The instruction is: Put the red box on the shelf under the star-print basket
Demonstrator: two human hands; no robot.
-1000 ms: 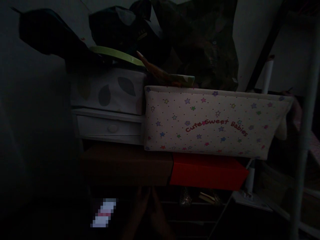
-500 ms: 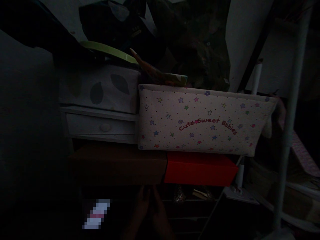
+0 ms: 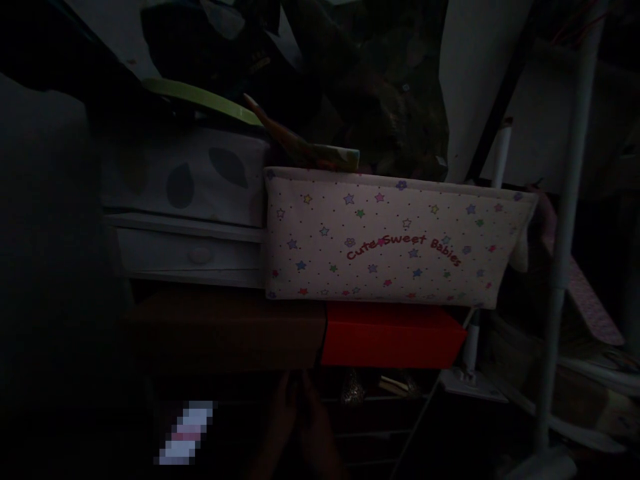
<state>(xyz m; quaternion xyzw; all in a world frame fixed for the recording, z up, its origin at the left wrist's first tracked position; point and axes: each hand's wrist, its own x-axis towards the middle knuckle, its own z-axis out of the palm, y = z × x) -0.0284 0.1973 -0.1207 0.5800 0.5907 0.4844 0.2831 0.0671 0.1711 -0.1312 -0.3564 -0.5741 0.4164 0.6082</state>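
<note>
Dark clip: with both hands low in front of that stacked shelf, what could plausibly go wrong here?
1. The hands sit together in deep shadow below the red box; whether there is any grip cannot be told, so fumbling is likely.
2. The star-print box juts out over the red box; a bump from below could shift it.
3. The green plate rests tilted on top and could slide.

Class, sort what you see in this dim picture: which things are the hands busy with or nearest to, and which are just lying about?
In hand or nearest:
left hand and right hand, pressed together low in the dark; whether they hold anything cannot be told
brown box
red box

Lying about:
star-print box
leaf-print box
white drawer
green plate
white pole
</note>
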